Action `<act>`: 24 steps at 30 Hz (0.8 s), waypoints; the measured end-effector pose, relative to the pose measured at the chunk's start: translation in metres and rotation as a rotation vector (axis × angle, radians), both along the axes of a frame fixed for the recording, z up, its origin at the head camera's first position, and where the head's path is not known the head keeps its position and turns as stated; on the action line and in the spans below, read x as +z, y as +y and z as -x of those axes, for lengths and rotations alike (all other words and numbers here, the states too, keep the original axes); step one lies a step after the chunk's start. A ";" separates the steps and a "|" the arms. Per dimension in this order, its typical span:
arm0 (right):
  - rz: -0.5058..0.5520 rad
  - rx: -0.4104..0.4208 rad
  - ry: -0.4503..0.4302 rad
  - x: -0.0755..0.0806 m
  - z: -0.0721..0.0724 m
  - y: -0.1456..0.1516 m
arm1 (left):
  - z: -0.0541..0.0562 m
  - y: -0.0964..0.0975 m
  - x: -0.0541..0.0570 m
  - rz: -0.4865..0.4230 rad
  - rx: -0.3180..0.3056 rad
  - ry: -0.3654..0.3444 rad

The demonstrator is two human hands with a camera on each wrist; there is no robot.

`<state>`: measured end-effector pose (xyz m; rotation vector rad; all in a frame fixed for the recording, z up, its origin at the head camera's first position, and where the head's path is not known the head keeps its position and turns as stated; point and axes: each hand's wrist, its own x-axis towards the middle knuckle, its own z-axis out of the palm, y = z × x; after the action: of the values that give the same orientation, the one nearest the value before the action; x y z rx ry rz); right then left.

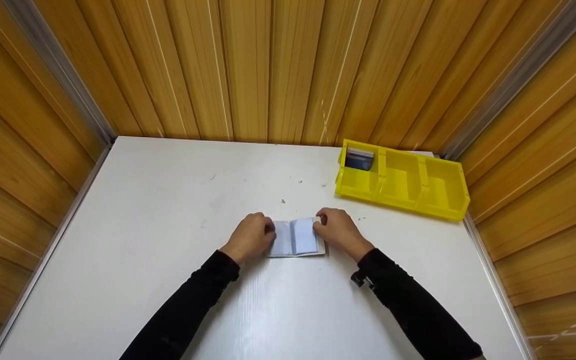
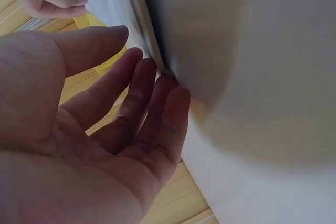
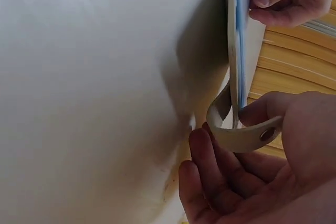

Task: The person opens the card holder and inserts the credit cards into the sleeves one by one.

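Note:
A small card holder [image 1: 304, 237] with pale clear sleeves and a cream cover lies spread open on the white table. My left hand [image 1: 251, 235] holds its left edge, thumb above and fingertips at the underside of the cover [image 2: 145, 22] in the left wrist view. At the right edge my right hand [image 1: 339, 231] grips the holder, its thumb against the sleeves and its fingers beneath. A cream strap [image 3: 231, 139] with a metal snap [image 3: 268, 134] curls out from the cover by the right fingers.
A yellow three-compartment bin [image 1: 402, 204] stands at the table's back right. Its left compartment contains a dark blue stack of what look like cards [image 1: 359, 160]. Wood-look walls [image 1: 248, 70] enclose the white table [image 1: 168, 200] at the back and both sides.

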<state>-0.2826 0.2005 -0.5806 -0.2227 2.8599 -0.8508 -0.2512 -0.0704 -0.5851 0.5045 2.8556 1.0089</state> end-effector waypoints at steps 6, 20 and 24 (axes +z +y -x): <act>-0.112 0.108 0.246 -0.004 -0.010 -0.003 | -0.001 0.000 -0.002 0.002 -0.003 0.036; -0.142 0.152 0.069 0.007 -0.004 -0.008 | 0.003 0.003 0.006 0.000 0.021 0.000; -0.130 0.149 0.031 0.006 0.002 -0.007 | 0.005 0.003 0.002 0.013 0.041 -0.015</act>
<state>-0.2844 0.1933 -0.5742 -0.4300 2.8692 -0.6364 -0.2561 -0.0671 -0.5833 0.4365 2.8686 0.9949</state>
